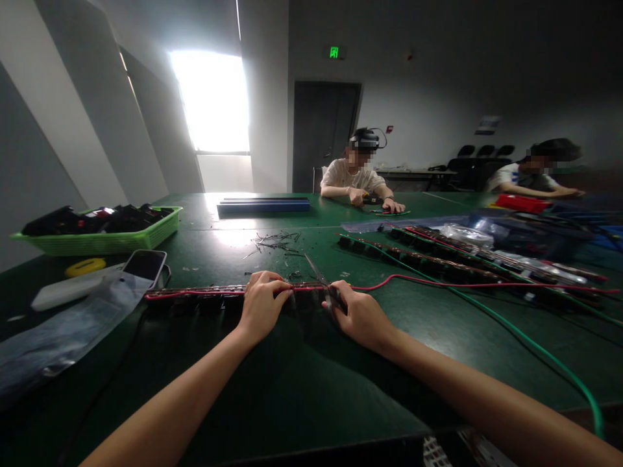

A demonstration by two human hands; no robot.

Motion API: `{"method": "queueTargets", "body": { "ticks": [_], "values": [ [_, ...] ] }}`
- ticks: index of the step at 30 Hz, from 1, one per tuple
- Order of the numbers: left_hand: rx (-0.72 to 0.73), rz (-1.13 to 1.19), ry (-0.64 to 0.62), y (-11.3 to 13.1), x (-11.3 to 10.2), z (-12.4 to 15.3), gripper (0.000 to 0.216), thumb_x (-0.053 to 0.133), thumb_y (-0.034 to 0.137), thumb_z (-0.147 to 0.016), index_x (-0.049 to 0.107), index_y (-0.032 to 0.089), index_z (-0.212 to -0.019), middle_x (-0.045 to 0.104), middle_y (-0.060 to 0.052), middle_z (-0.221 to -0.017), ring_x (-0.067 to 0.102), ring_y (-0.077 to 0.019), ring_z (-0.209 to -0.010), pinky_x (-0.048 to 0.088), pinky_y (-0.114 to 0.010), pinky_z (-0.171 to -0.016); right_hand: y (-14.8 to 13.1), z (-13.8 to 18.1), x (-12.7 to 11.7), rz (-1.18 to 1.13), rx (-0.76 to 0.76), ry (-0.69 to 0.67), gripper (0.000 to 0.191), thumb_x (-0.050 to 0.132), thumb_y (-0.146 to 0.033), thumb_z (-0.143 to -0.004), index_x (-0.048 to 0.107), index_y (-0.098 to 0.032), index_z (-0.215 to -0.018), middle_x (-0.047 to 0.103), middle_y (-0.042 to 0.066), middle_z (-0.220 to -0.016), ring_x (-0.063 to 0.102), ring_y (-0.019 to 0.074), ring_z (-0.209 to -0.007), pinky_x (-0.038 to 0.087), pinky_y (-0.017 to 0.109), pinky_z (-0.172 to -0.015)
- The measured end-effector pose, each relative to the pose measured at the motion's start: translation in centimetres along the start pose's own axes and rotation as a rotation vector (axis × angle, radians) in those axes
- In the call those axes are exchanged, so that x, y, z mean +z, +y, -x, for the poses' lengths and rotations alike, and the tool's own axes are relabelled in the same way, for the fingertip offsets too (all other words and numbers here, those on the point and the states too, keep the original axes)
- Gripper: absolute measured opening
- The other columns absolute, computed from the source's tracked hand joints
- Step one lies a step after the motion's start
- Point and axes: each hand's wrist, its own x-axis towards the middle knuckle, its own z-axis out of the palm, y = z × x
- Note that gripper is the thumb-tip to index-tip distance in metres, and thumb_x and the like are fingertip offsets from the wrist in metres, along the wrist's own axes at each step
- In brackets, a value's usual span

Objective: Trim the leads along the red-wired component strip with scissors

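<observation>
Left hand (260, 305): curled down over a strip of dark components (195, 299) lying across the surface (302, 383), fingers closed on it, pinning it flat.

Strip: runs from 9 o'clock of the left hand toward the phone (145, 264), red wire (413, 280) along its top edge.

Right hand (357, 314): closed around scissors (321, 283), blades pointing to 11 o'clock, just beside the strip's right end.

Step, as judged: trimming at the strip; the next cut calls for a steady hold and blades kept off the red wire.

Clippings (275, 241): scattered at 12 o'clock.

Green basket (104, 239): far left.

Co-workers: seated opposite.
</observation>
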Motion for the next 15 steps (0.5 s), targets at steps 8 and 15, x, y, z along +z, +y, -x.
{"method": "queueTargets", "body": {
  "ticks": [8, 15],
  "values": [
    [0.006, 0.003, -0.016, 0.1, -0.2, 0.0, 0.018, 0.059, 0.034, -0.085, 0.076, 0.028, -0.085, 0.066, -0.003, -0.098, 0.052, -0.0233, -0.102, 0.042, -0.04, -0.094, -0.6, 0.2, 0.0, 0.009, -0.049, -0.031, 0.031, 0.053, -0.03, -0.085, 0.051, -0.021, -0.115, 0.068, 0.006, -0.092, 0.064, 0.0203, -0.078, 0.039, 0.024, -0.064],
    [-0.019, 0.004, -0.005, 0.1, -0.1, -0.1, 0.019, 0.059, 0.034, -0.085, 0.076, 0.026, -0.081, 0.067, -0.002, -0.098, 0.052, -0.0234, -0.102, 0.041, -0.04, -0.094, -1.0, 0.4, -0.3, 0.046, -0.092, -0.025, 0.034, 0.056, -0.033, -0.082, 0.055, -0.02, -0.114, 0.068, 0.007, -0.102, 0.063, 0.0199, -0.085, 0.04, 0.025, -0.07]
  ]
}}
